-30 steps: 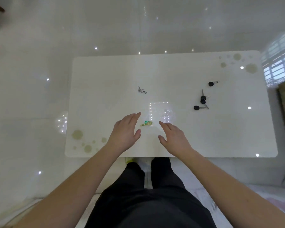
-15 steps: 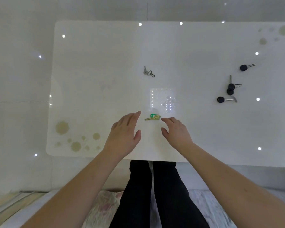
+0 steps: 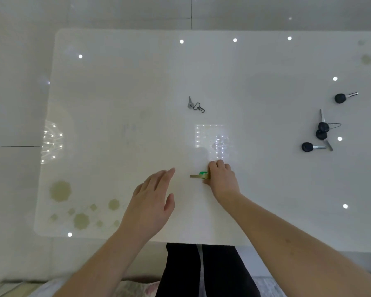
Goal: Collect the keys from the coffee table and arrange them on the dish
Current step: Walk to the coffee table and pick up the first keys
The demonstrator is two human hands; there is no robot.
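Note:
A green-capped brass key (image 3: 198,175) lies on the white glossy coffee table (image 3: 116,93), near its front edge. My right hand (image 3: 222,179) has its fingers curled around the green head of this key, the blade sticking out to the left. My left hand (image 3: 152,202) hovers flat and open just left of it, holding nothing. A small silver key with a clip (image 3: 195,104) lies farther back at the centre. Several black-headed keys lie at the right: one alone (image 3: 343,97), a joined pair (image 3: 322,129), another (image 3: 311,146). No dish is in view.
Olive-coloured printed spots (image 3: 60,190) mark the table's front left corner and far right corner. Ceiling lights reflect as bright dots across the glossy top. My dark trousers (image 3: 201,271) show below the front edge, over pale floor tiles.
My right hand has moved forward and closed its fingers on the green key's head. The camera has tilted down and closer to the table. My left hand stays open beside the key.

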